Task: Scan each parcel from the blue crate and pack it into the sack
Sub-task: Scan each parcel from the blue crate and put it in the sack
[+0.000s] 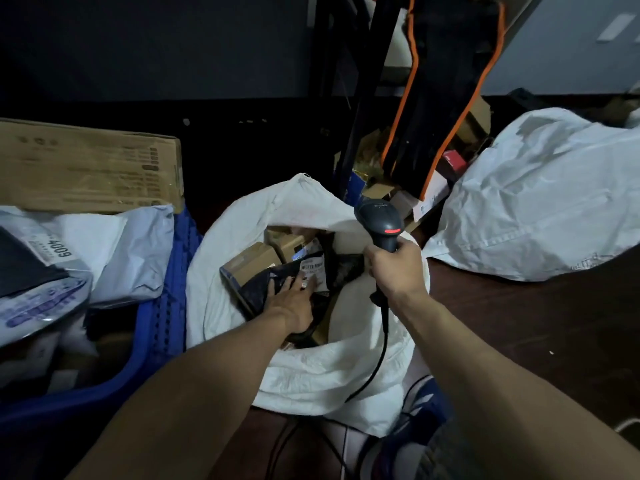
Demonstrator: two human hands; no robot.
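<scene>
Currently, item one: sack [239, 244], white, mouth folded wide open, set just beside the crate [162, 306], so parcels have a short way to cross. Item two: parcel [258, 289], dark wrapper, white label [313, 268] facing up, lying inside the sack on top of brown boxes [249, 265]. This is the task's thing, already in the sack. Item three: left hand [294, 301], fingers straight and spread flat on the parcel, pinching nothing, judged to be pressing it down to settle the load. Item four: right hand [394, 268], curled tight round the handle of the scanner [379, 218], which is held raised over the sack's far side, probably to keep it clear while the other hand packs. Its cable [382, 341] hangs across the sack's near edge. Item five: crate, blue, at left, holding pale mailers [131, 251], with a flat carton [86, 168] at its far end; contents judged not yet scanned. Item six: second sack [536, 202], bulging, well apart at right.
</scene>
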